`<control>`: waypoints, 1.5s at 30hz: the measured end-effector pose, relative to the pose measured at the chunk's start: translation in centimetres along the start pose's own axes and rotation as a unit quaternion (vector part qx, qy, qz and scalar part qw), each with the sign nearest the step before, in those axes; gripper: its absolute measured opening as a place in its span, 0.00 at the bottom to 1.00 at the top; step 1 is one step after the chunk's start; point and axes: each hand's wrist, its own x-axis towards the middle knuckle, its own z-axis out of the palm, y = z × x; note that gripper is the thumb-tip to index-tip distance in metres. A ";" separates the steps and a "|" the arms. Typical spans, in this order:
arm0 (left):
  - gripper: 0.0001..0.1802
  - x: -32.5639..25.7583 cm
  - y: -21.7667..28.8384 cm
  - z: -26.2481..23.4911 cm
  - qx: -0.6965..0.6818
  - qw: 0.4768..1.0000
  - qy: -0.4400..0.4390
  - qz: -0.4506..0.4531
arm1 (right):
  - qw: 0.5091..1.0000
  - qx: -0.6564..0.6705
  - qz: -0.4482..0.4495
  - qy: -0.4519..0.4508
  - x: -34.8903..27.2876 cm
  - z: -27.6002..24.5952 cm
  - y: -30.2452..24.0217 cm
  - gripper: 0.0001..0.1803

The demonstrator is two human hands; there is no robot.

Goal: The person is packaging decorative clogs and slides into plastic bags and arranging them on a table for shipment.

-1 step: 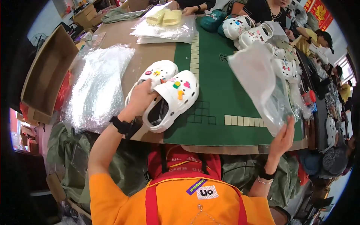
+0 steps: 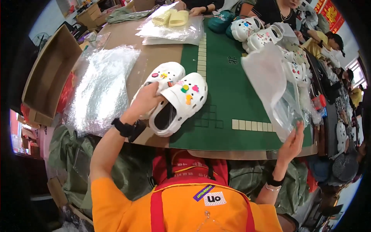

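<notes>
A pair of white clogs with colourful charms is in my left hand (image 2: pixel 146 98), whose fingers are closed over their inner sides. The nearer clog (image 2: pixel 187 94) faces up with its opening toward me, and the other clog (image 2: pixel 172 70) lies partly behind it and my hand. At the right, my right hand (image 2: pixel 292 141) pinches the lower edge of a clear plastic bag (image 2: pixel 266 73). The bag hangs tilted over the green mat (image 2: pixel 228 96), its upper end toward the far side.
A stack of clear plastic bags (image 2: pixel 104 85) lies at the left, beside an open cardboard box (image 2: pixel 50 73). Yellow slippers (image 2: pixel 177 18) rest on more bags at the back. Other white clogs (image 2: pixel 264 38) and dark green clogs (image 2: pixel 221 22) crowd the far right. Several people work around.
The pair of clogs has shifted very slightly to the right with my left hand. The upper end of the plastic bag has swung a little to the right.
</notes>
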 end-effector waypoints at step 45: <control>0.11 -0.5 -1.0 -5.9 0.024 0.986 0.112 0.122 | 0.926 0.162 -0.235 -0.247 0.6 18.0 -18.6 0.20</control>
